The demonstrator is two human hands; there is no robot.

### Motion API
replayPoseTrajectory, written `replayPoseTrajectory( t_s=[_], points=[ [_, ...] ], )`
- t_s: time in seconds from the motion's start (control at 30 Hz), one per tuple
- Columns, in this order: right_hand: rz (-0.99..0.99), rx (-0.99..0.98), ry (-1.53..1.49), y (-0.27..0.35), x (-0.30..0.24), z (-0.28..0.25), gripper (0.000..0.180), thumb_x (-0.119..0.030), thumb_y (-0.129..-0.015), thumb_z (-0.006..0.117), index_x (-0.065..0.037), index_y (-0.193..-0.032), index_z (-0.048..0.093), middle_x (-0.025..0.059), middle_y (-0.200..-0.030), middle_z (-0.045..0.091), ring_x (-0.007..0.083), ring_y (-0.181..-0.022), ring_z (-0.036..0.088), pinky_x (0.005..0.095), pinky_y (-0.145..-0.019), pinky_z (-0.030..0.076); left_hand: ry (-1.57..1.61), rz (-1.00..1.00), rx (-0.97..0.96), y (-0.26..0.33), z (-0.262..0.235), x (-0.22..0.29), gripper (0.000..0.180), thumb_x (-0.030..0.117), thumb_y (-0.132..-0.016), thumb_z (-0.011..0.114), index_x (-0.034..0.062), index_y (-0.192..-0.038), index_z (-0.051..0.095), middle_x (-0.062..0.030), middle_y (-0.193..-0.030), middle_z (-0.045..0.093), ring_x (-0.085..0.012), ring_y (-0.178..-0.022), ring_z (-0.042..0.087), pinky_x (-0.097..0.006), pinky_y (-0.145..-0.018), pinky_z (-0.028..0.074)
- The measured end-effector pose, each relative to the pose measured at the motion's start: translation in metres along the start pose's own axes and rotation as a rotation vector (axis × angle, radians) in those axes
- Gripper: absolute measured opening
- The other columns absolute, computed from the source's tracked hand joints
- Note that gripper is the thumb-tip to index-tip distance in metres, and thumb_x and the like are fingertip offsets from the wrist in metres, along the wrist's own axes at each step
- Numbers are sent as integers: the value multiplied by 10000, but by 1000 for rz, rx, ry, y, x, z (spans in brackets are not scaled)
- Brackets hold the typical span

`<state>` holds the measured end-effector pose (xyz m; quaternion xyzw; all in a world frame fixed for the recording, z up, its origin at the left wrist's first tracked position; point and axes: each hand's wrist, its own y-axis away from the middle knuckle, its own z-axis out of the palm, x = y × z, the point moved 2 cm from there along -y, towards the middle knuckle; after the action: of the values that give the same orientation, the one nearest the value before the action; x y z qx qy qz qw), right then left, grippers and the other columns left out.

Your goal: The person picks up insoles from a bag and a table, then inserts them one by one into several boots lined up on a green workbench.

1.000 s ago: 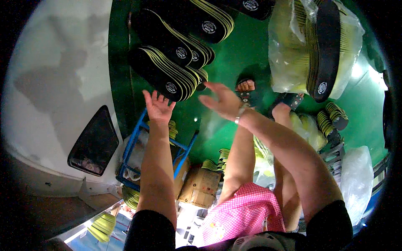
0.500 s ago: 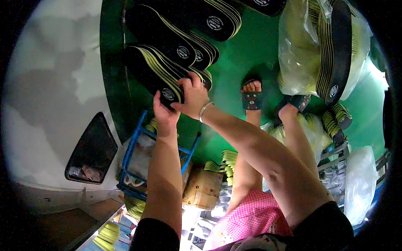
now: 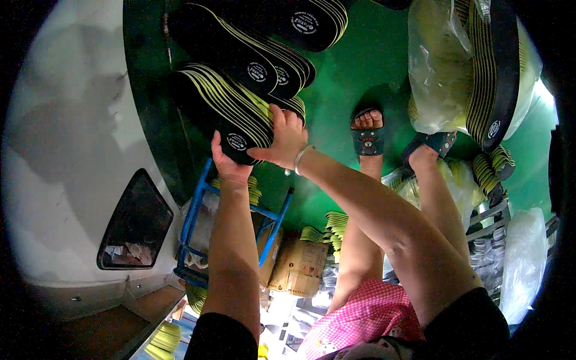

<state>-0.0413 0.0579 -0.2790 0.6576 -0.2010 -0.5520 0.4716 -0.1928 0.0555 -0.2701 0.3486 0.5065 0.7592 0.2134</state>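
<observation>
A stack of black insoles (image 3: 207, 117) with yellow-green edges lies slanted, its rounded end toward me and a pale print on the top one. My left hand (image 3: 230, 165) cups that near end, the thumb up along its left side and the other fingers hidden underneath. Across the right side reaches my right hand (image 3: 287, 141), with a bracelet at the wrist. Its fingers press on the layered edges and its thumb on the rounded end. More insole stacks (image 3: 258, 71) lie just beyond, and another insole stack (image 3: 309, 24) is farther right.
Green floor (image 3: 336, 78) surrounds the stacks. At right stands a clear plastic bag (image 3: 438, 72) of insoles with a tall insole stack (image 3: 493, 84) against it. Nearer are a blue metal frame (image 3: 193, 210), a cardboard box (image 3: 300, 267) and a wrapped bundle (image 3: 525, 258). A pale wall (image 3: 72, 120) rises at left.
The near end of the held stack has shifted slightly down and left, and its layered edges show more widely. Both hands stay on it. The whole view has shifted a little.
</observation>
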Motion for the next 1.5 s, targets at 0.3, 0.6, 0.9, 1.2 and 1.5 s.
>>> replayPoseTrajectory(
  t_s=[0.3,0.6,0.9,1.2,1.5],
  points=[
    [-131,17,186,-7,-6,8,1004,-513,-547,658,30,-1270,221,227,-1303,233,385,-1231,173,455,-1000,142,129,72,20,-3,-3,-9,545,413,-762,509,69,-1179,433,-97,-1163,485,-270,-1046,470,-423,-904,368],
    [-532,12,-359,57,-13,15,970,-245,-424,730,-3,-1222,235,200,-1128,302,356,-1088,310,389,-938,281,11,190,177,97,15,-1,548,389,-751,497,56,-1179,416,-124,-1191,448,-296,-1087,431,-442,-907,355],
    [-375,-349,-560,171,-9,-97,1099,-275,-444,740,12,-1281,89,228,-1246,227,366,-1166,277,397,-968,260,-599,-89,242,191,98,-49,625,243,-647,570,62,-1212,374,-111,-1205,428,-269,-1115,402,-409,-918,349],
    [-440,186,-319,233,45,-320,1021,-315,-473,694,58,-1265,167,241,-1187,346,353,-1148,308,421,-976,216,-959,-225,-677,147,323,-167,597,103,-684,600,94,-1229,357,-68,-1199,439,-199,-1109,411,-346,-909,358],
    [-245,395,-832,246,158,-464,953,-206,-554,639,-21,-1325,112,115,-1334,253,195,-1227,249,300,-1010,171,-920,27,-782,76,407,-356,838,152,-632,661,7,-1277,146,-167,-1194,350,-249,-1100,381,-328,-908,335]
  ],
)
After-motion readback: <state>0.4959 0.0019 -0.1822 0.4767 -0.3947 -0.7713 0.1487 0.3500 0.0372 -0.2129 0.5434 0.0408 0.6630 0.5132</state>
